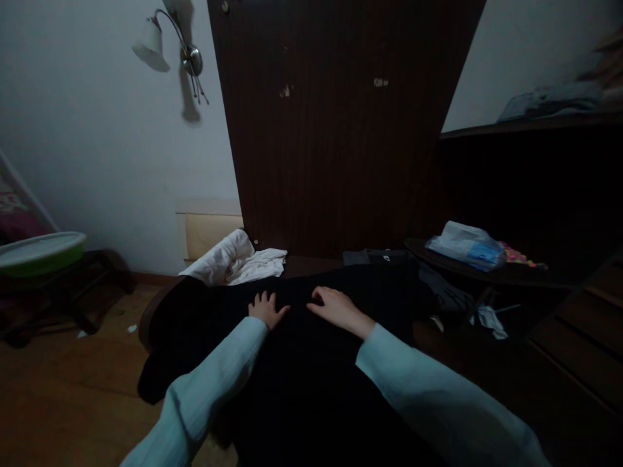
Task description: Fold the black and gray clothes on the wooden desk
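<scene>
A black garment (302, 363) lies spread over a dark wooden table (146, 324) in front of me. My left hand (267, 309) rests flat on the cloth with its fingers spread. My right hand (335, 307) lies palm down on the same garment a little to the right, fingers slightly curled. Both arms wear pale blue sleeves. Neither hand holds anything. A crumpled white cloth (233, 261) sits at the far left end of the table, just beyond my left hand.
A dark wooden panel (341, 130) stands behind the table. To the right a small round table (457, 272) carries a plastic packet (464, 246). A green basin (39, 254) rests on a low stand at left. A wall lamp (156, 42) hangs above.
</scene>
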`<move>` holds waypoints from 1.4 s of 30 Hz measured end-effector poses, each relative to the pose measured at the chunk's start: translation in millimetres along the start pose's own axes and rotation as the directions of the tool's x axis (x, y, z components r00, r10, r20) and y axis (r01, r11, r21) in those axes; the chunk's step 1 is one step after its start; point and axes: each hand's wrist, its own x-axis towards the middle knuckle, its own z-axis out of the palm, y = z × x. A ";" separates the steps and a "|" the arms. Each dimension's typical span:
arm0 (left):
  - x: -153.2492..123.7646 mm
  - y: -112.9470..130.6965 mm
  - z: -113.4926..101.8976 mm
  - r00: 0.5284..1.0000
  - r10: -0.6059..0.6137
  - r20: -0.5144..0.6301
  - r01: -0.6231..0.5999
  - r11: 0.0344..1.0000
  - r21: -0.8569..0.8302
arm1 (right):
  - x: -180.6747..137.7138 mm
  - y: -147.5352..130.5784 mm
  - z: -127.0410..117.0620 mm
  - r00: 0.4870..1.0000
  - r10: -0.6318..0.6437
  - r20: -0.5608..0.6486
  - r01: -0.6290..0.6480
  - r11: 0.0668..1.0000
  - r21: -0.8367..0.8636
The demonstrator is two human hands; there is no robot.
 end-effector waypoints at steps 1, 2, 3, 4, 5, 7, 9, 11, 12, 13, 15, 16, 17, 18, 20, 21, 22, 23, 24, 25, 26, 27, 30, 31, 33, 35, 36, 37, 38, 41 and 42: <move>-0.8 3.9 7.4 1.000 0.005 -0.023 -0.004 1.000 0.025 | 11.6 3.9 10.6 1.000 -0.025 0.009 0.026 0.999 -0.019; -1.8 5.9 13.3 0.999 0.015 -0.047 -0.013 0.999 0.043 | 20.4 8.8 21.7 0.997 -0.076 0.016 0.076 0.997 -0.026; -2.6 6.5 17.6 0.997 0.027 -0.069 -0.024 0.998 0.051 | 26.3 13.8 32.6 0.988 -0.152 0.018 0.152 0.988 -0.029; -3.1 6.0 20.4 0.996 0.041 -0.082 -0.038 0.998 0.048 | 29.8 18.4 42.9 0.972 -0.236 0.024 0.237 0.971 -0.033; -3.3 4.9 21.7 0.995 0.059 -0.082 -0.056 0.998 0.041 | 31.4 22.4 52.2 0.955 -0.296 0.029 0.297 0.954 -0.043; -2.9 2.5 21.9 0.992 0.097 -0.077 -0.095 0.995 0.028 | 31.0 27.7 66.2 0.944 -0.330 0.028 0.331 0.941 -0.066; -2.4 1.8 21.2 0.989 0.134 -0.069 -0.133 0.991 0.025 | 29.4 30.1 73.5 0.953 -0.302 0.026 0.303 0.949 -0.087; -2.8 3.3 21.7 0.986 0.154 -0.069 -0.152 0.988 0.029 | 28.3 30.8 75.7 0.958 -0.286 0.034 0.288 0.952 -0.101; -3.4 4.6 22.4 0.984 0.162 -0.073 -0.160 0.987 0.030 | 27.7 31.1 75.9 0.958 -0.285 0.038 0.287 0.952 -0.108; -4.4 6.1 23.3 0.982 0.173 -0.076 -0.171 0.985 0.029 | 27.0 31.3 75.8 0.958 -0.283 0.040 0.286 0.951 -0.114; -6.6 8.5 25.1 0.976 0.205 -0.074 -0.205 0.979 0.016 | 24.1 32.1 76.2 0.961 -0.275 0.036 0.277 0.953 -0.126; -7.6 9.2 25.6 0.972 0.224 -0.069 -0.224 0.975 0.006 | 21.9 32.6 76.8 0.963 -0.267 0.033 0.269 0.954 -0.132; -8.3 9.6 25.9 0.968 0.243 -0.060 -0.244 0.970 -0.007 | 19.1 33.0 77.6 0.965 -0.259 0.030 0.261 0.955 -0.138; -8.8 9.7 25.8 0.964 0.259 -0.053 -0.261 0.965 -0.019 | 16.0 33.1 78.5 0.968 -0.250 0.026 0.251 0.957 -0.146; -8.3 9.6 25.0 0.956 0.290 -0.046 -0.292 0.956 -0.041 | 9.7 32.6 80.2 0.975 -0.224 0.017 0.223 0.961 -0.165; -7.2 9.5 24.5 0.952 0.304 -0.043 -0.306 0.951 -0.051 | 7.0 31.9 80.7 0.979 -0.205 0.008 0.204 0.963 -0.175; -5.7 9.7 23.9 0.947 0.318 -0.039 -0.320 0.946 -0.058 | 4.9 31.1 80.8 0.984 -0.180 -0.005 0.176 0.967 -0.186; -3.5 10.2 23.5 0.944 0.328 -0.034 -0.330 0.942 -0.064 | 3.6 30.5 80.6 0.989 -0.148 -0.022 0.140 0.970 -0.196; -0.9 10.9 23.2 0.943 0.332 -0.030 -0.333 0.941 -0.066 | 3.1 30.4 79.8 0.993 -0.108 -0.047 0.096 0.974 -0.206; 2.3 11.8 22.9 0.945 0.327 -0.025 -0.328 0.942 -0.066 | 3.6 31.0 78.6 0.995 -0.063 -0.077 0.045 0.975 -0.217; 5.8 12.9 22.8 0.949 0.313 -0.022 -0.314 0.947 -0.064 | 4.8 32.6 76.8 0.993 -0.017 -0.117 -0.011 0.973 -0.230; 9.5 14.0 22.6 0.955 0.295 -0.020 -0.296 0.953 -0.061 | 6.8 35.2 74.6 0.987 0.025 -0.159 -0.064 0.968 -0.244; 20.8 16.9 22.2 0.970 0.244 -0.013 -0.245 0.968 -0.055 | 15.1 48.0 66.3 0.960 0.136 -0.245 -0.204 0.937 -0.283; 24.1 17.4 22.1 0.972 0.236 -0.012 -0.237 0.970 -0.054 | 18.1 52.9 63.5 0.954 0.176 -0.241 -0.244 0.926 -0.289; 29.2 17.9 21.9 0.973 0.230 -0.013 -0.231 0.972 -0.054 | 23.8 61.4 59.1 0.948 0.252 -0.193 -0.301 0.907 -0.293; 32.5 18.0 21.8 0.973 0.230 -0.017 -0.230 0.972 -0.055 | 29.1 66.2 57.0 0.943 0.302 -0.144 -0.332 0.897 -0.291; 33.7 18.0 21.6 0.973 0.229 -0.019 -0.230 0.972 -0.055 | 31.6 67.1 56.8 0.940 0.316 -0.131 -0.341 0.894 -0.290; 34.7 18.1 21.4 0.974 0.228 -0.020 -0.228 0.972 -0.056 | 34.0 66.9 57.2 0.935 0.332 -0.126 -0.355 0.890 -0.287; 35.7 18.4 21.0 0.974 0.224 -0.019 -0.225 0.973 -0.057 | 36.3 65.9 58.0 0.928 0.351 -0.127 -0.373 0.884 -0.283; 39.9 20.4 19.5 0.975 0.220 -0.004 -0.220 0.974 -0.061 | 42.1 59.9 62.1 0.899 0.403 -0.174 -0.437 0.860 -0.263; 41.7 21.4 19.1 0.975 0.222 0.001 -0.221 0.973 -0.063 | 43.5 57.8 63.4 0.889 0.405 -0.212 -0.451 0.855 -0.258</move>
